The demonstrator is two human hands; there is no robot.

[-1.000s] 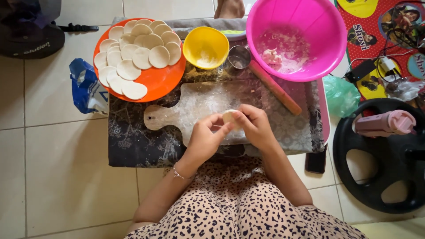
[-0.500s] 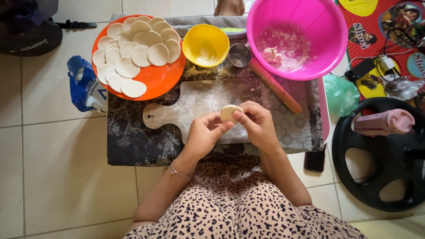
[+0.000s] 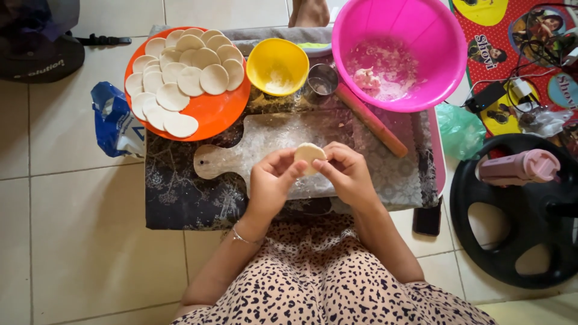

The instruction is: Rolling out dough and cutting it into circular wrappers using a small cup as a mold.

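Head view: dough disc (image 3: 309, 153) pinched between left hand (image 3: 272, 180) and right hand (image 3: 349, 174), both clamped on it

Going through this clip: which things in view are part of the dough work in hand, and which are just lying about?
In use: left hand and right hand pinching a dough round; floured board; rolling pin; orange plate of rounds; yellow bowl; pink bowl; metal cup.

Lying about: blue bag; pink bottle; black wheel; phone; cables.
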